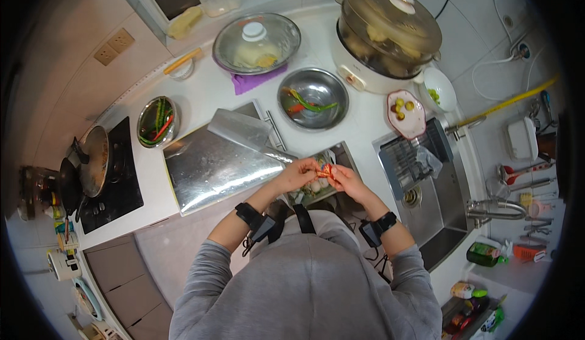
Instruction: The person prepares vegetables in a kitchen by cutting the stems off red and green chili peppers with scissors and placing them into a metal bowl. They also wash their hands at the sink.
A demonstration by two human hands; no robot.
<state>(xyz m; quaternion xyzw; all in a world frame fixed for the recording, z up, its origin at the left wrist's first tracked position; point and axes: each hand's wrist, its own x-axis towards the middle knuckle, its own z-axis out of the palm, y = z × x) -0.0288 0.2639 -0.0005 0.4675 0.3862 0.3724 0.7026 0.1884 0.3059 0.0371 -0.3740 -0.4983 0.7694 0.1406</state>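
Between the fingers of my left hand (299, 174) and my right hand (346, 180) is a small red object (325, 171), possibly a piece of chili pepper; its exact kind is unclear. Both hands are over an open container or drawer (347, 157) at the counter's front edge, with food scraps in it. Left of my hands a cleaver (242, 132) rests on a metal cutting board (215, 171). Beyond them stands a steel bowl (315, 82) with green and red peppers (313, 107). A smaller steel bowl (157, 121) holds long green and red chilies.
An electric steamer pot (388, 34) and a glass-lidded bowl (256, 43) stand at the back. A scalloped dish (406, 114) with small fruits sits by the sink (427, 216), which has a draining basket (402, 166). At the left, a wok (94, 162) is on the black cooktop (121, 175).
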